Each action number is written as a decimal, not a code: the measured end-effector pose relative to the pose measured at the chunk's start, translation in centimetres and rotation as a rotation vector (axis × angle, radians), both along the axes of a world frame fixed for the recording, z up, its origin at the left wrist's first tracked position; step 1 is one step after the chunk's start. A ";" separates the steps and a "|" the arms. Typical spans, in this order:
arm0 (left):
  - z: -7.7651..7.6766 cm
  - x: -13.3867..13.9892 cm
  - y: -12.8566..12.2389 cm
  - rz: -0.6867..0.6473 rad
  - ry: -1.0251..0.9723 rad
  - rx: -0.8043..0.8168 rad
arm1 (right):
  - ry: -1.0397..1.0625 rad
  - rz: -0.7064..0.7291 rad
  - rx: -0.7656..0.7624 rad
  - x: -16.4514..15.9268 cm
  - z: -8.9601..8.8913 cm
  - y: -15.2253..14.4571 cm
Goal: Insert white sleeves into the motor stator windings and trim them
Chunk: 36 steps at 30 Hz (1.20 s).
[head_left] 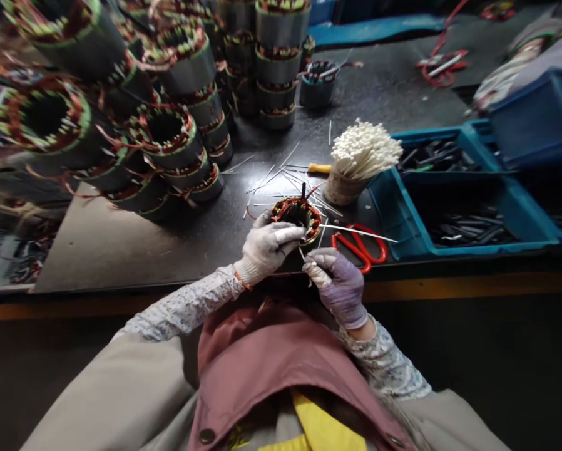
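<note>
1. Stator (294, 208), copper-wound, open end up, near front edge of dark bench (201, 241).
2. Left hand (265, 248), white-gloved; fingers clamped on stator's near-left side.
3. Right hand (341, 285), purple-gloved; fingertips together on thin white strand (302, 254), just beside stator.
4. Scissors (378, 247), red-handled, right of stator.
5. Cup (343, 189), holding white-tipped sticks (365, 147), beyond scissors.
6. Stacked stators (184, 134), left.

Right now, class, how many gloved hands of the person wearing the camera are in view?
2: the left hand is on the copper-wound ring; the right hand is beside the ring's near edge. Both show plainly.
</note>
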<state>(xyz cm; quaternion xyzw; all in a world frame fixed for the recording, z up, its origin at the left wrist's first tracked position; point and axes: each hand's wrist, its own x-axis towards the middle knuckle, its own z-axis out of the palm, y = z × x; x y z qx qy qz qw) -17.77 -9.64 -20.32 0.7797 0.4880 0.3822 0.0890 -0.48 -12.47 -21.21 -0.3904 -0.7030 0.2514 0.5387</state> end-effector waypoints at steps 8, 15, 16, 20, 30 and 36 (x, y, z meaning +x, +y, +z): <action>-0.4 -0.4 0.6 -0.086 0.010 0.117 | -0.321 -0.083 0.124 -0.8 0.5 2.2; -0.6 -0.6 0.7 -0.106 0.068 0.085 | -0.356 -0.106 0.040 -0.6 0.8 1.7; -0.5 -0.6 0.7 -0.115 0.081 0.081 | -0.392 -0.110 0.039 -0.7 0.6 2.0; -0.2 -0.9 0.8 -0.154 0.123 0.036 | -0.544 -0.154 0.195 -1.0 0.4 3.2; 1.0 -1.9 1.6 -0.252 0.300 -0.033 | -0.359 0.054 0.301 1.1 4.6 -0.2; 2.1 -2.5 0.7 -0.326 0.709 0.109 | 0.052 -0.085 -0.137 -3.0 5.9 7.5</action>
